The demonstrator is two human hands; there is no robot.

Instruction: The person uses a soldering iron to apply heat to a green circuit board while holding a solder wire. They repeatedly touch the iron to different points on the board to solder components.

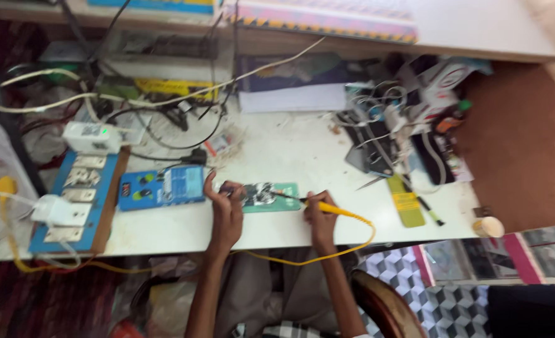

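In the head view, the right hand (320, 216) closes its grip around a yellow-handled soldering iron (318, 204), its dark tip slanting left onto an opened phone (258, 193) that lies on a green mat (271, 198) near the front edge of the white counter (290, 150). The left hand (225, 209) rests at the phone's left end, fingers curled and pressing on it; whether it pinches anything is too blurred to tell. The iron's yellow cord (346, 247) loops down off the counter edge. Just left of the left hand sits a blue box-shaped device (161, 186), and farther left a blue socket board (80, 200).
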